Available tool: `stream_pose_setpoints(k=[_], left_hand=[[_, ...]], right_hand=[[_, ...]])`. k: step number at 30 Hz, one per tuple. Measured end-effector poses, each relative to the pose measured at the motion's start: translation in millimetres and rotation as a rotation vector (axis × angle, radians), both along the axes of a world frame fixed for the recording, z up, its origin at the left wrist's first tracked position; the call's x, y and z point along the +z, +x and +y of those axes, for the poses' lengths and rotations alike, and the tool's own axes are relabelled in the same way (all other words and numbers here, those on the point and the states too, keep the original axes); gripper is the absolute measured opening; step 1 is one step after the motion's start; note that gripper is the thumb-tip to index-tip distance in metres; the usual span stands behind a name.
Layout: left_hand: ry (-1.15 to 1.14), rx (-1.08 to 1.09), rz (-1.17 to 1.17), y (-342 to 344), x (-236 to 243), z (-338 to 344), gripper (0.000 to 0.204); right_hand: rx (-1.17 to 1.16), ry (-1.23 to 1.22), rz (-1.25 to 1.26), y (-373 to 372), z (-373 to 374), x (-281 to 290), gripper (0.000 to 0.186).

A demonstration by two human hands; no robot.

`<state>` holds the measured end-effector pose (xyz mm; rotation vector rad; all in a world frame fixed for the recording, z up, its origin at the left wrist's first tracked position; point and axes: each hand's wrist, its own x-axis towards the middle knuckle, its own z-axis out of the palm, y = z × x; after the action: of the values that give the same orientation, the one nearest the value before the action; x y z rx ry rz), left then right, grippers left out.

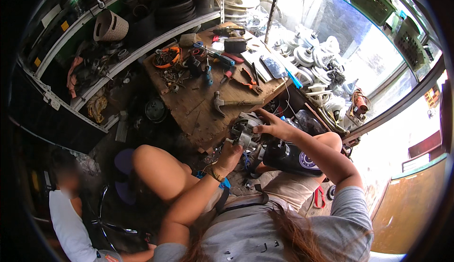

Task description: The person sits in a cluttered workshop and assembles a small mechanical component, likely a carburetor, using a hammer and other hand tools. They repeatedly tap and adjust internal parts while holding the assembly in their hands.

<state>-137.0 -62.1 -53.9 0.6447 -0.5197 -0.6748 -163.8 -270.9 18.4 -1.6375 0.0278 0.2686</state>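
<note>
Above my lap, just off the near edge of the wooden worktable (189, 115), I hold a grey metal motor (243, 132), its lower casing partly covered by my fingers. My left hand (229, 158) is closed on its lower left side. My right hand (273, 125) grips it from the upper right, thumb pressed on the casing. Closest to the motor on the table lies a claw hammer (241, 103) with a wooden handle. Beyond it are orange-handled pliers (250, 83) and a blue-handled screwdriver (208, 75).
A black cordless drill (229, 31), a phone (273, 66) and an orange-rimmed tray (169, 57) of small parts crowd the table. White plastic parts (312, 53) are heaped at right. A black rounded object (281, 155) stands between my legs. Another person (68, 214) sits at lower left.
</note>
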Motion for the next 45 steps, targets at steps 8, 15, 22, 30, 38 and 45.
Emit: stream_pose_setpoints(k=[8,15,22,30,38,45], left_hand=[[0.037,0.026,0.094,-5,-3,5,0.083],[0.041,0.035,0.101,-6,-8,11,0.084],[0.113,0.219,0.106,-7,0,23,0.075],[0.331,0.442,0.211,-13,11,54,0.054],[0.273,0.388,0.443,15,-20,59,0.042],[0.3,0.477,0.426,20,-21,52,0.046]], right_hand=[[-0.041,-0.684,-0.377,-69,-3,-19,0.092],[-0.083,-0.861,-0.212,-76,0,-38,0.057],[-0.025,-0.142,0.142,-57,1,-48,0.068],[0.101,0.342,0.775,-46,29,-70,0.051],[0.218,0.337,0.894,4,33,-94,0.054],[0.5,0.175,0.848,27,23,-68,0.077]])
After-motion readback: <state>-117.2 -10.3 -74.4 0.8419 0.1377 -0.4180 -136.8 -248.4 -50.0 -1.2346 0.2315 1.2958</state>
